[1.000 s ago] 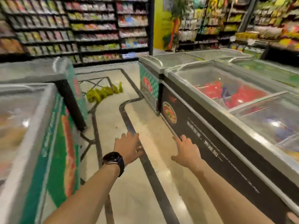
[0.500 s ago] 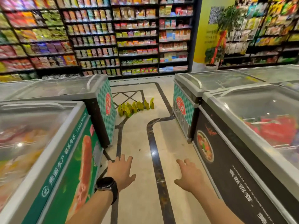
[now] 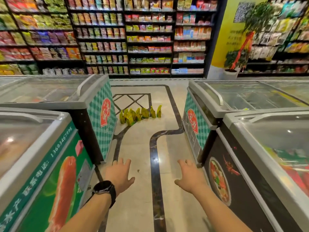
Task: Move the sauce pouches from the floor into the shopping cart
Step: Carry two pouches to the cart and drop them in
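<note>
Supermarket aisle: a shopper stands between two rows of chest freezers [image 3: 234,118], both arms stretched forward and low. The left hand [image 3: 119,173], with a black watch [image 3: 104,190] at its wrist, and the right hand [image 3: 189,175] are both empty, fingers spread and slack, grasping nothing. The sauce pouches [image 3: 138,114], a cluster of yellow-green packs, stand and lean together on the tiled floor [image 3: 138,144] well ahead, near the corner of the checked freezer [image 3: 97,118] on the left, in front of the stocked shelves [image 3: 148,39]. No shopping cart shows in this view.

The step in hand looks to be the approach, with nothing gathered yet. To do it well, the shopper should walk down the gap clear of the freezer corners and crouch close beside the cluster rather than reach from afar. The pouches are best taken by their upper edges, one or two to a hand, since soft packs leaning on each other are likely to topple when a neighbour is lifted. Their number cannot be told from here.
</note>
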`<state>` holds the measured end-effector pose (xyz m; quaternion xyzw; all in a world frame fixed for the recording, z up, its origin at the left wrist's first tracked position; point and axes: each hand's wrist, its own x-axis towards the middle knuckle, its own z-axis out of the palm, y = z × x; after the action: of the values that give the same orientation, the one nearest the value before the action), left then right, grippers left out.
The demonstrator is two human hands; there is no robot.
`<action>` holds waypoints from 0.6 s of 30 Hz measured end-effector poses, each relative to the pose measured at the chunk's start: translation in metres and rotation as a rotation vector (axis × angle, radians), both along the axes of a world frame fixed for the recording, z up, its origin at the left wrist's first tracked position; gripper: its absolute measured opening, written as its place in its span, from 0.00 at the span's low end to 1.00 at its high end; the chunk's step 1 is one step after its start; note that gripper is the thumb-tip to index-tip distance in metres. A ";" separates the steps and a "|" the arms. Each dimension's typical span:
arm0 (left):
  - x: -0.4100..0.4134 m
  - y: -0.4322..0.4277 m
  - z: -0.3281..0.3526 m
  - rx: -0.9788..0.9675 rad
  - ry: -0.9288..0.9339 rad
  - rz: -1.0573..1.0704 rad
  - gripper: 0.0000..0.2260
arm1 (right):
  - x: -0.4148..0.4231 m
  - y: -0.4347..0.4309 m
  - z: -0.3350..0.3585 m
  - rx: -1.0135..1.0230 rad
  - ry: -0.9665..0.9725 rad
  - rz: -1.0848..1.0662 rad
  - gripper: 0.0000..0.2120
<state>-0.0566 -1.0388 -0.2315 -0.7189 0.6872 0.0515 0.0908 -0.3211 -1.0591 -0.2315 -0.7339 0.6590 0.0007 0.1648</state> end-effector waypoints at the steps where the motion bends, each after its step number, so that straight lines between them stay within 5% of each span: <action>1: 0.001 -0.027 -0.003 0.002 0.014 -0.008 0.31 | 0.002 -0.024 0.003 -0.003 0.006 -0.001 0.36; 18: 0.012 -0.399 -0.012 0.017 0.065 -0.141 0.31 | 0.013 -0.399 0.005 0.033 -0.002 -0.127 0.40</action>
<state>-0.0448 -1.4380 -0.2434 -0.6658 0.7383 0.0739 0.0781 -0.3082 -1.4581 -0.2265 -0.6876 0.7041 0.0004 0.1772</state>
